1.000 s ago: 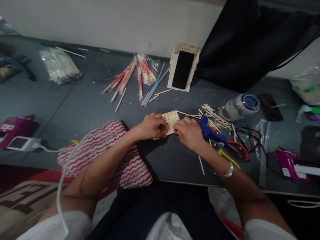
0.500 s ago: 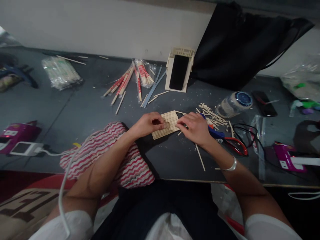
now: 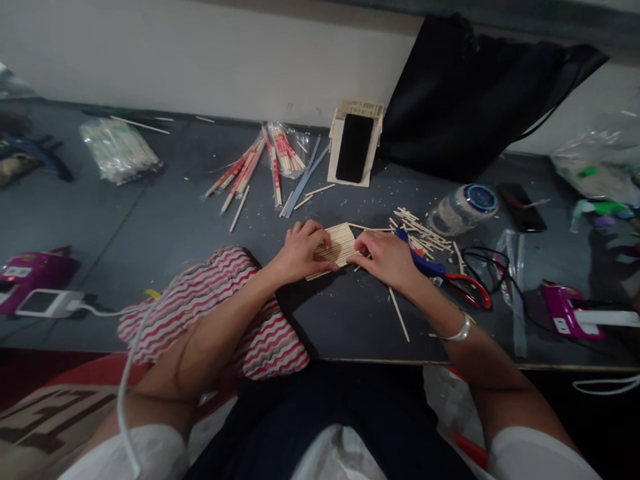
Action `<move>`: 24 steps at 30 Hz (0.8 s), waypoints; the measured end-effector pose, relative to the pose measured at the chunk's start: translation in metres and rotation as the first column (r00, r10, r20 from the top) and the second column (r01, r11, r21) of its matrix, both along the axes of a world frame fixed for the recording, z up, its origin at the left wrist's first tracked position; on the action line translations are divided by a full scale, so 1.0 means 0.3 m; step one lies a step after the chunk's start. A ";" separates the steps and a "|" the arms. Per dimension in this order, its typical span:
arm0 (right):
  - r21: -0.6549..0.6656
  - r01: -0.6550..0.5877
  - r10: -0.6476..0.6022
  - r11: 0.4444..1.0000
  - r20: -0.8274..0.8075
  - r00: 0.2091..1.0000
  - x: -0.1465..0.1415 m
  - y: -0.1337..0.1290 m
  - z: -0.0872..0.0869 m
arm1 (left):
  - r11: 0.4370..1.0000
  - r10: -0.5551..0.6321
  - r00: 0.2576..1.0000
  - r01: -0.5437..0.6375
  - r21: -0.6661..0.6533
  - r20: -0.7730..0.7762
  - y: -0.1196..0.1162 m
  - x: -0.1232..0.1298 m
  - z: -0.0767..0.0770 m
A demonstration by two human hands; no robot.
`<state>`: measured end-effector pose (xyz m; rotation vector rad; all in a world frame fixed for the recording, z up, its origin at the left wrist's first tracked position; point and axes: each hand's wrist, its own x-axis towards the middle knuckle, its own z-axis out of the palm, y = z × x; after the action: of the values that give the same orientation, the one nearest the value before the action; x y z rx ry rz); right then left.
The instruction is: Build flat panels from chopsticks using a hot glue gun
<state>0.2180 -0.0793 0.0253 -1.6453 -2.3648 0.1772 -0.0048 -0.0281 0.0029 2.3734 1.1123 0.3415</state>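
A small flat panel of thin wooden sticks (image 3: 339, 241), laid side by side, lies tilted on the dark table before me. My left hand (image 3: 301, 251) grips its left part, thumb along the near edge and fingers over the far side. At the right end my right hand (image 3: 384, 255) is closed with thumb and fingertips on the panel's edge; what lies under them is partly hidden. Just beyond the right hand are pliers with blue and red handles (image 3: 467, 287) and a pile of short cut sticks (image 3: 425, 233).
A striped cloth pad (image 3: 210, 300) lies under my left forearm. Behind the panel are red-wrapped chopsticks (image 3: 243, 170), grey-blue strips (image 3: 305, 180) and a phone on a wooden stand (image 3: 355, 148). To the right stand a clear jar (image 3: 457, 212) and a purple device (image 3: 570, 310).
My left hand has spread from a pinch on top of the panel to a grip across its left part. The right hand stays at the right edge, its fingers slightly shifted.
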 end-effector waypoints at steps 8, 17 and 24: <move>-0.060 -0.014 0.020 0.998 0.096 0.995 -0.019 0.005 -0.011 | 0.999 -0.036 0.999 0.036 0.008 0.007 0.011 -0.006 -0.020; -0.002 -0.085 0.083 0.996 0.217 0.973 -0.034 0.005 -0.002 | 0.999 -0.048 0.998 0.047 -0.008 -0.045 0.004 0.007 -0.007; -0.051 -0.063 0.071 0.997 0.167 0.983 -0.036 0.007 -0.002 | 0.998 -0.057 0.998 0.057 0.009 -0.034 0.023 -0.004 -0.028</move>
<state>0.2070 -0.0774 0.0245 -1.6621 -2.5614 0.1087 -0.0060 -0.0214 -0.0054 2.4222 1.0579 0.2887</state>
